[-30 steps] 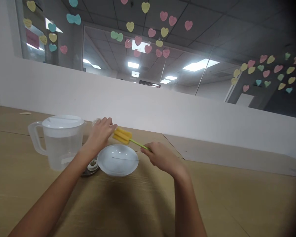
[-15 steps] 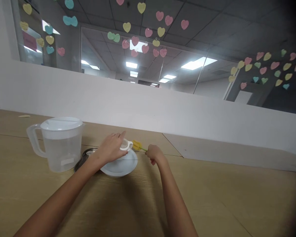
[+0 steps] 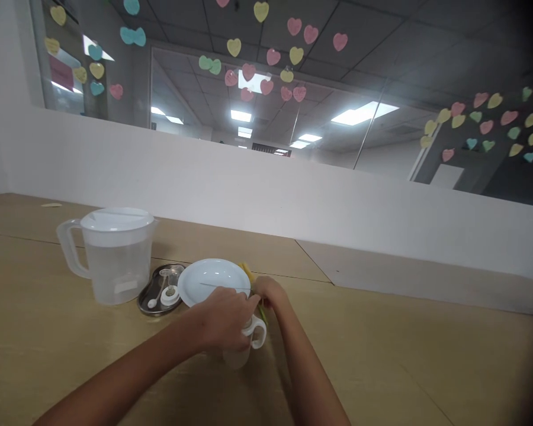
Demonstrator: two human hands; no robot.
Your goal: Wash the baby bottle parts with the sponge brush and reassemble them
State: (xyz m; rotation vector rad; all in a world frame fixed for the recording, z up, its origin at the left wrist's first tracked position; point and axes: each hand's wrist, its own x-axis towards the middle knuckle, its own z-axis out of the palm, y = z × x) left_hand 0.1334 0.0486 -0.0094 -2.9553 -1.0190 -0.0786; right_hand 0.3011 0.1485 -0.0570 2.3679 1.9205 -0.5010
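The left hand (image 3: 227,318) grips a translucent plastic, white-handled container (image 3: 237,358) from above, likely for steadiness, near a shallow white bowl (image 3: 213,272). The right hand (image 3: 270,291) partly covers a green-handled yellow sponge brush (image 3: 247,272); its grip is unclear.

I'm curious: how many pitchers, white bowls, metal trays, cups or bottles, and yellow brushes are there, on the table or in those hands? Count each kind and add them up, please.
Pitcher: 1
White bowl: 1
Metal tray: 1
Cup or bottle, in the left hand: 1
Yellow brush, at the right hand: 1
Total: 5
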